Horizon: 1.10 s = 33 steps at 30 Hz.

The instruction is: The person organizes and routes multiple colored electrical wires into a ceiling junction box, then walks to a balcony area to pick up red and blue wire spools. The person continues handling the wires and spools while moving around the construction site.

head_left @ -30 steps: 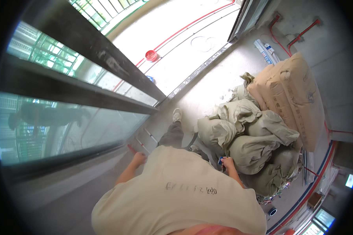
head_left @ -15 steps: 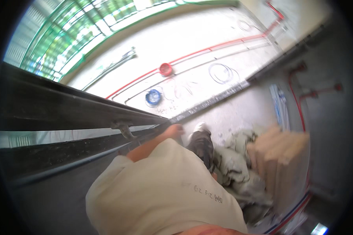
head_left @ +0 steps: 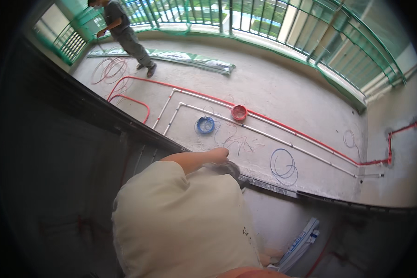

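Your left hand is out in front of your pale shirt, its fingers seemingly curled; nothing shows in it, but I cannot tell whether it is clenched or grips something small. Past the shirt on your right only a blurred patch of skin shows, so I cannot say what your right hand does. Just beside that patch lies a long white-and-blue wrapped bundle, pointing ahead and to the right. The dark door sill slants away rightward from your left hand. Just beyond that hand, a little to its right, loose thin wires straggle over the floor; the blue roll lies ahead and slightly left of it. Your left hand is clearly the nearer one to both; the roll is round, with no long axis to line up with. Farther to that hand's right rests an open blue coil. Beyond the blue roll, white pipes and a red pipe run across from left to right, with the red roll at them. Farthest off, ahead and left of your left hand, a co-worker stands near the railing.
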Each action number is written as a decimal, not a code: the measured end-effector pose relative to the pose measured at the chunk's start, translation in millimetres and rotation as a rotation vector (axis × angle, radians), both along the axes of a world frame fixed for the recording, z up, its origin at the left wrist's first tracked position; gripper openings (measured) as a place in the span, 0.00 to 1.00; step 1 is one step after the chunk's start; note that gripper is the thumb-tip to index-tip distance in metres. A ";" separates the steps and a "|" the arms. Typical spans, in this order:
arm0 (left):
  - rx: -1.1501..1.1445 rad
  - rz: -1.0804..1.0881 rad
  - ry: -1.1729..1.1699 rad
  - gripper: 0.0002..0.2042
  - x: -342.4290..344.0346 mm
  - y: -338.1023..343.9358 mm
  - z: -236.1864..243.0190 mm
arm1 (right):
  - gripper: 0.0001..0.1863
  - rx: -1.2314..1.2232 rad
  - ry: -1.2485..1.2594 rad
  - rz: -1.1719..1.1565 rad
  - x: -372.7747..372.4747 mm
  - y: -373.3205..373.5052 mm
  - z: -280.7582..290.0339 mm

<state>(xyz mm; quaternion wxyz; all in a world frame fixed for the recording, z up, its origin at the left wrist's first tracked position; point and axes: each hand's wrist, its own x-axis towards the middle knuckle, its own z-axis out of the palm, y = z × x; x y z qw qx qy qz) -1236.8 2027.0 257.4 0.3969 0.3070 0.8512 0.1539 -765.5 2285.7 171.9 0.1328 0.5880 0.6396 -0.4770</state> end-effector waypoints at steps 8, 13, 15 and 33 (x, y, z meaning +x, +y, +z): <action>-0.072 0.109 -0.045 0.19 -7.1 65.8 -18.0 | 0.09 0.054 0.092 0.112 -99.8 189.5 20.1; -0.170 0.105 -0.090 0.18 -22.1 97.1 -97.8 | 0.09 0.018 0.135 0.254 -183.4 261.2 20.4; -0.244 0.107 -0.149 0.16 -34.2 118.9 -124.6 | 0.09 -0.009 0.130 0.323 -216.2 288.5 15.7; 0.369 0.890 0.138 0.16 -435.8 458.5 -25.9 | 0.08 0.057 -0.006 0.688 -610.8 681.5 13.8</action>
